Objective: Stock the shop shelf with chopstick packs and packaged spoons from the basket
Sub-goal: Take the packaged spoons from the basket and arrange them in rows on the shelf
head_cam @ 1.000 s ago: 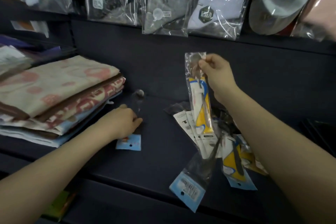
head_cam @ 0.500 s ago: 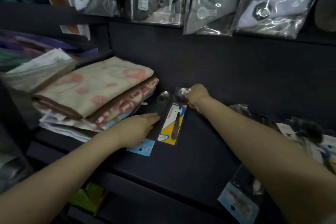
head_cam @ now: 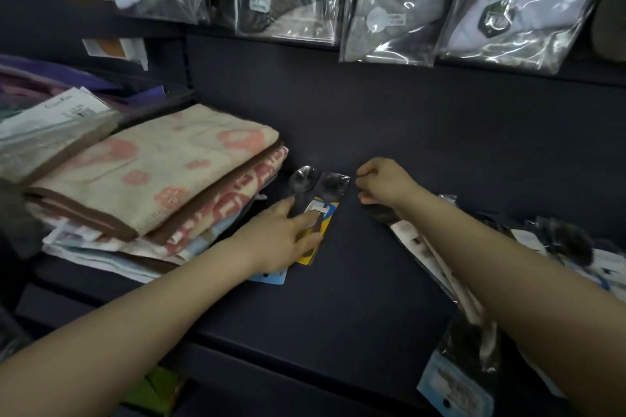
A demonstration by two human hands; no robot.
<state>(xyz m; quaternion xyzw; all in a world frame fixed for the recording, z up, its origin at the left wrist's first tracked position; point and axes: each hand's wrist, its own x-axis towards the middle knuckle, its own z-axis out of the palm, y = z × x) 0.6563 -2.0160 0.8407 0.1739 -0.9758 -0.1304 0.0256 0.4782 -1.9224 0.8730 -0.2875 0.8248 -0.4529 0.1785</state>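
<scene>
Two packaged spoons lie side by side on the dark shelf (head_cam: 355,281), beside folded towels (head_cam: 152,173). Left hand (head_cam: 284,240) rests flat-fingered across the yellow-carded spoon pack (head_cam: 323,210) and the blue-carded spoon pack (head_cam: 299,184). Right hand (head_cam: 386,184) hovers just beside them, fingers curled, apparently holding nothing.

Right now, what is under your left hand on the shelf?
The left hand rests on two packaged spoons lying side by side: a blue-carded pack and a yellow-carded pack. Their spoon bowls show; the handles and most of both cards are covered.
</scene>
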